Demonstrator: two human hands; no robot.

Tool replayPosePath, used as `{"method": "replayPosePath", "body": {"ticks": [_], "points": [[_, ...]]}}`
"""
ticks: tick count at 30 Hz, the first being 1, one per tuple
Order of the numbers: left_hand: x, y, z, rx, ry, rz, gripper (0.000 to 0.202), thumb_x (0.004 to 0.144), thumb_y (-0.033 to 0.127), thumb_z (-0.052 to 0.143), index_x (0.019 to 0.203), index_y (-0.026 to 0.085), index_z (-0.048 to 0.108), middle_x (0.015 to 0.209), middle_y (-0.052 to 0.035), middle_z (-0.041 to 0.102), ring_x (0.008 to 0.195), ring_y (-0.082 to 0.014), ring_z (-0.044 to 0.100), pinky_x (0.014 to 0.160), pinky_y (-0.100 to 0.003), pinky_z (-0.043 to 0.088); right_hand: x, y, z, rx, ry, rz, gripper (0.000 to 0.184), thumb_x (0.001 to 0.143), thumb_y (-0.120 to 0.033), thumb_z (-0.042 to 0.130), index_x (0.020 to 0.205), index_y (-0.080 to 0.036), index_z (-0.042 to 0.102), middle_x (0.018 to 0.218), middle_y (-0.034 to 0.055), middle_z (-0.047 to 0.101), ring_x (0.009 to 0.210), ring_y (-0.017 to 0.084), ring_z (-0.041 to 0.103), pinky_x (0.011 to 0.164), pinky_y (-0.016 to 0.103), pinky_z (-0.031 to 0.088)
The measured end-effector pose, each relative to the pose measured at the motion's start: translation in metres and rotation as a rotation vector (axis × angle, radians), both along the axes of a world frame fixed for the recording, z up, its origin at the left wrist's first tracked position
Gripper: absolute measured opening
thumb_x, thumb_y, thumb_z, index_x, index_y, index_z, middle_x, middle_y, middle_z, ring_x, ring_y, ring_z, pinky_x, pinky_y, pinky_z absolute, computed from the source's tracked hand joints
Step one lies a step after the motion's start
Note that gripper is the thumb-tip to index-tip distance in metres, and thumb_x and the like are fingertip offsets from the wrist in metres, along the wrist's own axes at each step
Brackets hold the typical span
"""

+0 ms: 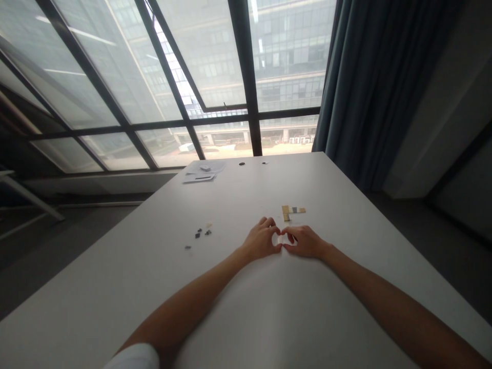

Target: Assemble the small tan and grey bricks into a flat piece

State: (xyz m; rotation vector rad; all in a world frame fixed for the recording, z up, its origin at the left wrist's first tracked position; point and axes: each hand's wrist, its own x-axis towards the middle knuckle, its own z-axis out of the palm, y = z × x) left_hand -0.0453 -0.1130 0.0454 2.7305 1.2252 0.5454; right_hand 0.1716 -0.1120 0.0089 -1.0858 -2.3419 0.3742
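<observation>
My left hand (263, 239) and my right hand (305, 241) meet just above the white table (246, 195), near its middle. Their thumbs and index fingers curve toward each other, tip to tip, around a small pale gap. Something whitish seems to lie between the fingertips, too small to make out. Just beyond my right hand is a flat piece built of tan, white and grey small blocks (292, 210), shaped like a corner. Left of my left hand, several small dark grey pieces (198, 236) lie scattered, with a pale beige piece (208, 225) beside them.
Papers (200, 178) with a small white object (205, 168) on them lie at the table's far left. Two small round dark spots sit near the far edge. Large windows (215, 61) rise behind, and a blue curtain (357, 102) hangs to the right.
</observation>
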Motion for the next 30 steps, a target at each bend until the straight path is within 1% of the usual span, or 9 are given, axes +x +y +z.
{"method": "replayPosePath", "body": {"ticks": [8,14,21,26,30], "points": [[-0.001,0.0,-0.003,-0.012,-0.009,0.009,0.027,0.076,0.036,0.074,0.099,0.024,0.071,0.106,-0.0048,0.061,0.106,-0.024,0.052,0.094,-0.036,0.049,-0.001,-0.002,0.003,-0.005,-0.002,-0.006,0.022,0.08,-0.027,0.07,0.101,-0.02,0.067,0.074,-0.0021,0.066,0.065,0.012,0.058,0.066,0.023,0.039],[0.0,-0.001,-0.004,0.0,-0.059,0.001,0.028,0.076,0.036,0.075,0.101,0.024,0.07,0.106,-0.0042,0.06,0.106,-0.0229,0.053,0.094,-0.035,0.049,-0.001,-0.003,0.006,0.039,-0.02,-0.015,0.025,0.076,-0.024,0.069,0.101,-0.021,0.065,0.074,-0.0029,0.065,0.065,0.013,0.058,0.066,0.024,0.038],[-0.002,-0.001,-0.007,0.015,-0.097,-0.006,0.031,0.076,0.037,0.075,0.103,0.025,0.069,0.107,-0.0043,0.06,0.105,-0.0225,0.053,0.095,-0.036,0.049,0.002,-0.001,0.002,0.075,-0.035,-0.045,0.026,0.075,-0.025,0.07,0.1,-0.022,0.065,0.074,-0.0035,0.064,0.064,0.013,0.058,0.065,0.024,0.037],[-0.003,0.0,-0.011,0.038,-0.109,-0.01,0.029,0.076,0.033,0.076,0.102,0.025,0.07,0.106,-0.0044,0.06,0.105,-0.0225,0.053,0.096,-0.036,0.049,0.003,-0.001,0.002,0.088,-0.023,-0.026,0.026,0.076,-0.025,0.069,0.102,-0.022,0.064,0.075,-0.0031,0.064,0.065,0.013,0.059,0.066,0.024,0.038],[-0.003,-0.001,-0.011,0.054,-0.117,-0.002,0.029,0.076,0.034,0.076,0.103,0.026,0.07,0.105,-0.0043,0.06,0.104,-0.0227,0.053,0.095,-0.036,0.05,0.004,-0.001,0.003,0.102,0.007,-0.012,0.029,0.077,-0.026,0.07,0.105,-0.022,0.063,0.075,-0.0028,0.064,0.065,0.013,0.059,0.066,0.023,0.039]]}}
